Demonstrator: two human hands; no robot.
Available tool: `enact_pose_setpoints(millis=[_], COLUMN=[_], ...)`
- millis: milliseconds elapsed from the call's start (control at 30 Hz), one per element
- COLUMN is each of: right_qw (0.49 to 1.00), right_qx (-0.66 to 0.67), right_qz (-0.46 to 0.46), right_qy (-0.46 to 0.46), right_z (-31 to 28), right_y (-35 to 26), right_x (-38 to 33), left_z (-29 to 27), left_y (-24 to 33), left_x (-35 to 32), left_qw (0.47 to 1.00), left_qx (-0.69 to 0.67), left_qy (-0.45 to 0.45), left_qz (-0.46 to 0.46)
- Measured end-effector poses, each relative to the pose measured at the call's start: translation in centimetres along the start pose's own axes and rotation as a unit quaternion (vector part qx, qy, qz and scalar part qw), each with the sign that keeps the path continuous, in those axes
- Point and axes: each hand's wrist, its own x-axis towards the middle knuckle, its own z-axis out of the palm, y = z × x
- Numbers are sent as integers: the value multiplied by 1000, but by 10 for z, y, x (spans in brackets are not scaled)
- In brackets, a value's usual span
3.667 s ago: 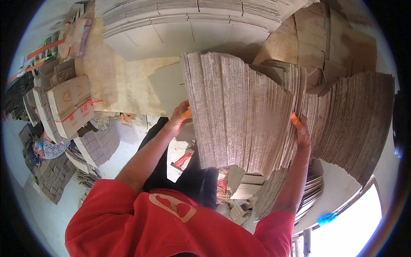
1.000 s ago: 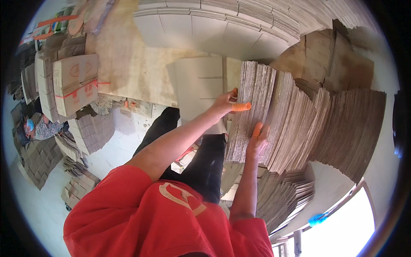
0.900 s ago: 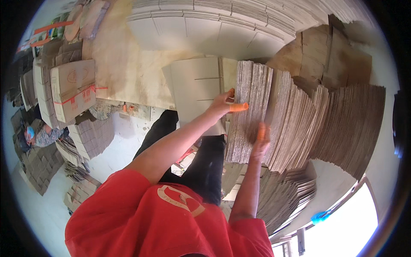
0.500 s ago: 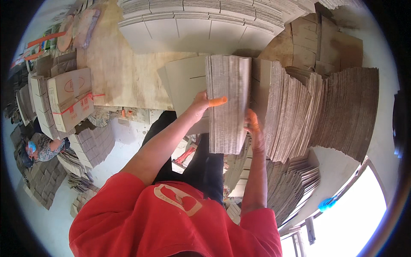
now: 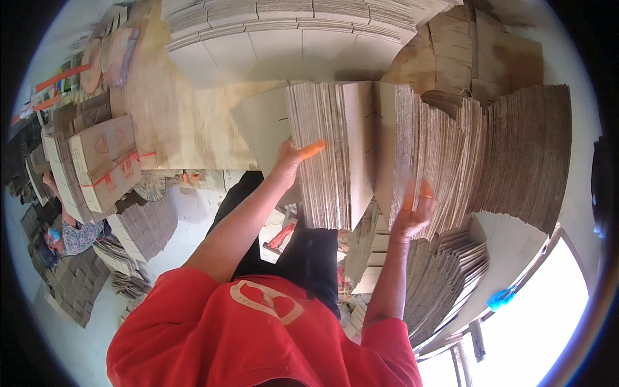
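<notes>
Standing against L fingers (image 5: 312,150): cardbd stack (image 5: 327,171)

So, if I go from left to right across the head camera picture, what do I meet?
Pale carton → left hand → cardboard bundle in its grip → right hand → darker cardboard stack on the far right.

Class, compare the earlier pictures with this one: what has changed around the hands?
The cardboard bundle has moved left, away from the neighbouring stack. The right hand has come off the bundle and moved right, toward the neighbouring stack. The left hand stays at the bundle's left edge.
</notes>
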Motion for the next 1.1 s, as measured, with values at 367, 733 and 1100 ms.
enact_pose_setpoints(millis=[367,733,1100], right_qw=[989,954,915], right_qx=[49,161,264], right_qz=[-133,48,138], right_qy=[-42,-248,-271], right_z=[-22,59,87], right_y=[-11,-34,-40], right_x=[30,-61,-39], left_z=[-40,-187,-185], left_y=[8,-84,-111], left_x=[8,51,61], left_qw=[958,919,943], left_qx=[-13,135,-36], left_qy=[283,370,328], left_qz=[38,-27,46])
